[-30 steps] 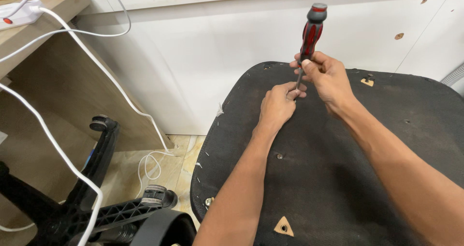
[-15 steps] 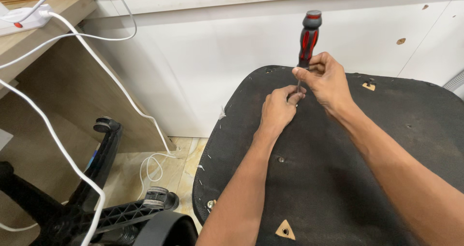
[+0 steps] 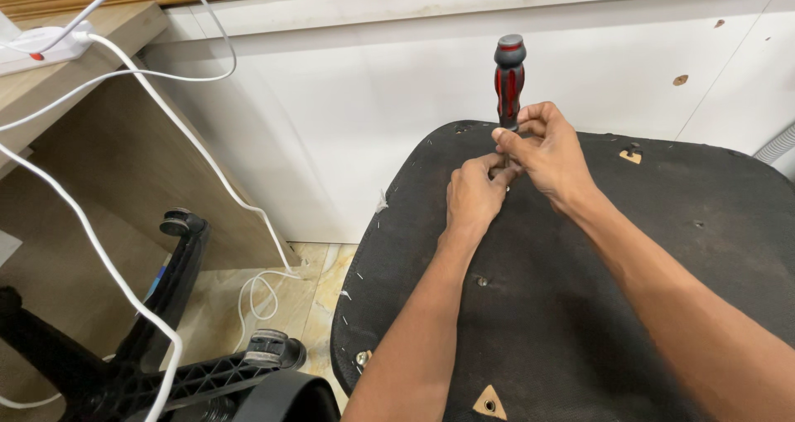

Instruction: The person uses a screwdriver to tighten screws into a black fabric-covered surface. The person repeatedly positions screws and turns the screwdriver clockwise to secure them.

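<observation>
- A red and black screwdriver (image 3: pixel 509 81) was held upright over the far part of an upturned black seat base (image 3: pixel 580 306), its handle standing clear above both hands and its tip hidden behind the fingers.
- The shaft just under the handle was pinched by the right hand (image 3: pixel 546 153), thumb and fingers closed round it, apparently so that the tool was kept vertical.
- The left hand (image 3: pixel 474 194) was closed low at the shaft, fingertips pressed together where the tip met the seat base; the tip seemed to be steadied there, and whether a screw was pinched as well could not be told.
- The two hands were touching, so the tool was braced at two heights.
- The seat base was laid with its underside up, so that its fixing holes were exposed: a small hole (image 3: pixel 481 281) near the left forearm and bare wooden patches (image 3: pixel 489 403) at the near edge and the far right.
- A white panel (image 3: pixel 348 115) stood just behind the seat base.
- A black wheeled chair base (image 3: pixel 182 306) lay on the floor to the left, well apart from the hands.
- White cables (image 3: pixel 166 120) were draped from a power strip (image 3: pixel 41 45) on a wooden ledge down to the floor.
</observation>
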